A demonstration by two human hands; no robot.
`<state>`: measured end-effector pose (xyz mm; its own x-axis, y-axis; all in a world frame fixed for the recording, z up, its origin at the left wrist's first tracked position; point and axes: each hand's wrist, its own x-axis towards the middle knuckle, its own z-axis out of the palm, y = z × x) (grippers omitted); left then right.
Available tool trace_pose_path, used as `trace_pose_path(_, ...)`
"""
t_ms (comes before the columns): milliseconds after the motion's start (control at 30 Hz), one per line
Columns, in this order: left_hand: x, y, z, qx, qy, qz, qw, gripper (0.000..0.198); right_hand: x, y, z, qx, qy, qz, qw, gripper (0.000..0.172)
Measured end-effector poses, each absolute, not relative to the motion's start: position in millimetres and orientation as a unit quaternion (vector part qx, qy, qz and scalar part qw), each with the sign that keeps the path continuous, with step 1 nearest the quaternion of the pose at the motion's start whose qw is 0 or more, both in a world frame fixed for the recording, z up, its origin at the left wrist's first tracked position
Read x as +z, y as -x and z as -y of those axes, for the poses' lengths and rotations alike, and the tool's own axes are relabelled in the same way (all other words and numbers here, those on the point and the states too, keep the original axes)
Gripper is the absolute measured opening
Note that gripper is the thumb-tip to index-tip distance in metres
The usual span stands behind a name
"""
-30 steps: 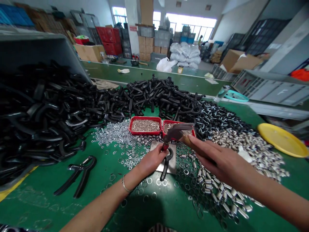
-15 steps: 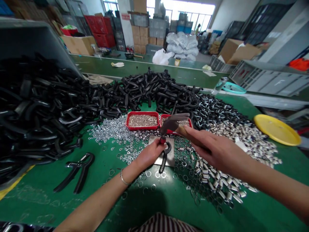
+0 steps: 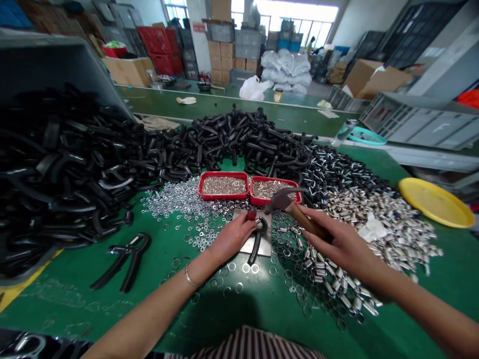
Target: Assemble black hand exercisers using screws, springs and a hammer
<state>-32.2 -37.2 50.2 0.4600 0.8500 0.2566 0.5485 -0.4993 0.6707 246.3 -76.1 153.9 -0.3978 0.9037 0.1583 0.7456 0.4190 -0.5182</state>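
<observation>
My right hand (image 3: 342, 244) grips the wooden handle of a hammer (image 3: 283, 200), whose metal head hangs just above and right of a small red-topped punch (image 3: 252, 215). My left hand (image 3: 232, 238) pinches that punch upright on a black plastic handle piece (image 3: 257, 245). The piece lies on a small steel plate (image 3: 262, 244) on the green table. Loose rings and washers lie around both hands.
Two red trays (image 3: 223, 185) of small metal parts sit behind the plate. A huge heap of black handles (image 3: 86, 164) fills the left and back. Silver sleeves (image 3: 377, 214) spread right, near a yellow plate (image 3: 436, 202). An assembled black gripper (image 3: 123, 262) lies at left.
The hammer head has come down from above the red tray to just beside the punch. My left hand stays on the punch and the black piece.
</observation>
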Motion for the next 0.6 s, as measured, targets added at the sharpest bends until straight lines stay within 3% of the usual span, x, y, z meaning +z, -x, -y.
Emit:
trace_pose_path(100, 37, 40, 50, 0.301, -0.829, -0.424, 0.205, 0.021, 106, -267, 88, 0.210, 0.606, 0.728, 0.241, 0.054)
trace_pose_path(200, 23, 47, 68, 0.267, -0.839, -0.435, 0.189, 0.020, 62, -288, 88, 0.196, 0.630, 0.727, 0.190, 0.052)
trace_pose_path(333, 15, 45, 79, 0.233, -0.853, -0.438, 0.163, 0.020, 56, -277, 75, 0.089, 0.583, 0.785, 0.187, 0.047)
trace_pose_path(500, 10, 30, 80, 0.223, -0.848, -0.468, 0.110, 0.019, 89, -194, 50, 0.316, 0.478, 0.772, 0.274, 0.064)
trace_pose_path(600, 4, 25, 83, 0.241, -0.837, -0.481, 0.100, 0.018, 98, -154, 33, 0.336, 0.465, 0.753, 0.323, 0.033)
